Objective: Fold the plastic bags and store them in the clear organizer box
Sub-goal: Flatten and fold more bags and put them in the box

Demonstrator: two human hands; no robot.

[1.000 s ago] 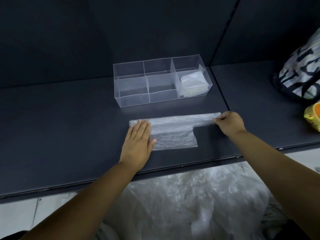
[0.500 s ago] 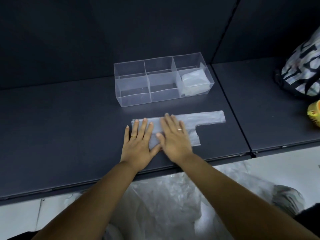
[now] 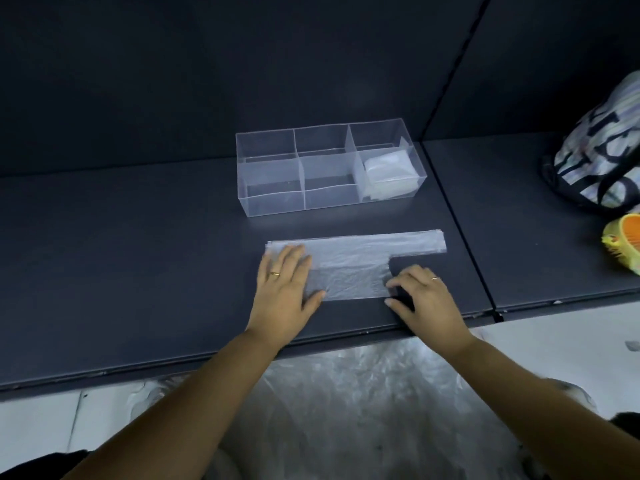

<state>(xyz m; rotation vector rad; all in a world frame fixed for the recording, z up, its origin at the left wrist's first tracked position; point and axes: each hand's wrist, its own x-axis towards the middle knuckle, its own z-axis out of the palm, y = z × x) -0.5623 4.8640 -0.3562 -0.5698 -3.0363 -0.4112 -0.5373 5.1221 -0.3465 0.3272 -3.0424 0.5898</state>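
A translucent plastic bag [image 3: 360, 263] lies flat on the dark table [image 3: 138, 271], folded lengthwise, its handle strip reaching right. My left hand [image 3: 285, 289] presses flat on the bag's left end. My right hand [image 3: 424, 299] sits at the bag's lower right corner, fingers curled, fingertips touching the bag's edge. Behind the bag stands the clear organizer box [image 3: 270, 188] with several compartments. A folded bag [image 3: 389, 173] lies in its front right compartment.
A patterned black-and-white bag [image 3: 602, 150] and a yellow-orange object [image 3: 623, 242] sit at the right edge of the table. A pile of loose plastic bags [image 3: 346, 410] lies below the table's front edge, between my arms.
My right hand slid from the middle of the bag to its lower right corner and its fingers curled. The left hand stayed pressed on the left end.
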